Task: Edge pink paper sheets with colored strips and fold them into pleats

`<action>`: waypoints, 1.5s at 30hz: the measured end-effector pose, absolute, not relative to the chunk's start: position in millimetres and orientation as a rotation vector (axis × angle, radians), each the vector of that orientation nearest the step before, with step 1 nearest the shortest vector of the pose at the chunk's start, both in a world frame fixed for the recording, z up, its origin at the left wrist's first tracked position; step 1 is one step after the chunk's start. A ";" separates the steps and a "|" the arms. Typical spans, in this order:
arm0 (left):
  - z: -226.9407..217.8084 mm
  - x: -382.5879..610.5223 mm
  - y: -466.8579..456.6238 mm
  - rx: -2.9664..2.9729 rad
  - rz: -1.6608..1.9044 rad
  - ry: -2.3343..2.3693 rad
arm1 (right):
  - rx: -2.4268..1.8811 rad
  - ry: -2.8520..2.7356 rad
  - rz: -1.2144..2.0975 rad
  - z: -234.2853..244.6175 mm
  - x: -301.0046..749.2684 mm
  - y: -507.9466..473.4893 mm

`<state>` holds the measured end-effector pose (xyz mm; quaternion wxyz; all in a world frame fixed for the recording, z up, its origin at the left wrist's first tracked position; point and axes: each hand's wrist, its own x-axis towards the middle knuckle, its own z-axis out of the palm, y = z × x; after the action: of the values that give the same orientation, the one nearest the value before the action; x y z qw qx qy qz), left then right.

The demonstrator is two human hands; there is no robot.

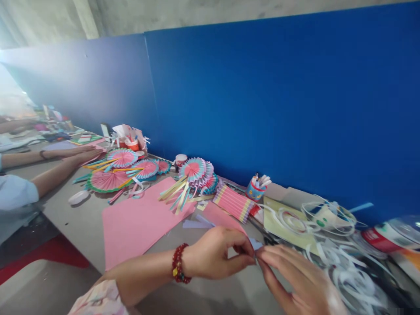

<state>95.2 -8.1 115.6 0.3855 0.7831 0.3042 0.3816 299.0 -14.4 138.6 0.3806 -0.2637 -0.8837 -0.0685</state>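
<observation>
My left hand [223,253], with a red bead bracelet on its wrist, pinches thumb and forefinger together over the table. My right hand [292,273] meets it there, its thumb and fingers closed at the same spot. Between the fingertips shows a small pale lavender paper strip [256,245], mostly hidden by the fingers. Behind my hands lie lavender paper pieces [198,222] and a pleated pink paper [233,202] with yellow and purple edges. A large pink sheet [138,223] lies left of them.
Folded paper fans [193,170] with ribbon tails lie along the blue partition [262,96]. A pen cup [256,190] stands behind. Curled white strips [352,275] and a plastic jar [390,236] are at right. At left, another person's hands [88,154] rest on pink paper.
</observation>
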 end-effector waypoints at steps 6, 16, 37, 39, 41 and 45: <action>125.7 96.6 -9.7 1.944 0.963 0.787 | -0.858 -2.250 0.060 139.7 296.8 -24.6; 127.9 91.9 -14.0 1.888 0.841 0.838 | -1.030 -2.028 0.546 134.2 309.7 -14.9; 18.5 -1.7 -78.7 1.089 0.715 1.068 | -1.115 -0.594 0.724 87.2 474.9 -4.0; 9.3 -7.3 -87.1 1.054 0.680 1.107 | -1.111 -0.465 0.650 88.1 491.1 -5.1; 5.2 -12.1 -92.2 1.065 0.612 1.099 | -1.109 -0.416 0.565 90.1 501.1 -4.8; 4.9 -18.7 -95.3 1.114 0.389 1.026 | -1.109 -0.452 0.334 93.9 498.8 -3.2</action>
<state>-18.7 -95.3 4.9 0.7096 0.5021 0.4623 0.1753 498.8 -3.2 93.9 0.8130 -0.5194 -0.2115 0.1566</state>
